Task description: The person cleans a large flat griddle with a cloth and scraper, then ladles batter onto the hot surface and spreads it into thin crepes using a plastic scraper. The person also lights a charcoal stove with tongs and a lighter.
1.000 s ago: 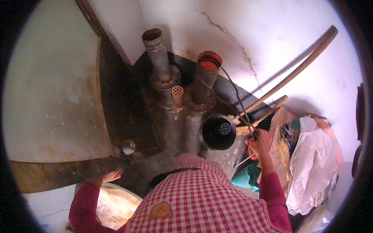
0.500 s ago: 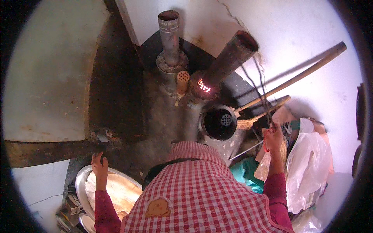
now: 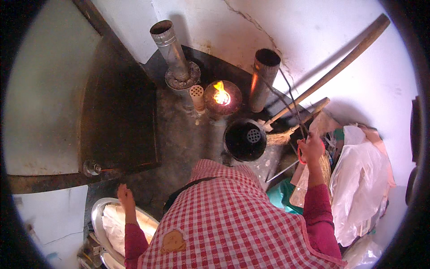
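Observation:
My right hand (image 3: 311, 150) is closed around the red handles of long dark fire tongs (image 3: 293, 107). The tongs' thin arms reach to a rusty stovepipe (image 3: 265, 80), which is off the stove and upright to its right. Whether its lower end touches the floor I cannot tell. Flame rises from the uncovered top of a round coal stove (image 3: 233, 96). My left hand (image 3: 126, 196) hovers above the rim of a metal basin (image 3: 97, 214), empty, its fingers loosely bent.
Left of the burning stove are a pale honeycomb briquette (image 3: 197, 96) and a second stove with a pipe (image 3: 174, 54). A dark bucket (image 3: 237, 143) holds a black briquette (image 3: 253, 136). A wooden pole (image 3: 331, 67), a straw broom (image 3: 282, 136) and plastic bags (image 3: 360, 179) lie along the right wall.
The tilted stovepipe has come off the burning stove and moved to its right, now upright. Flame shows in the stove's opening. My left hand has shifted slightly right and down.

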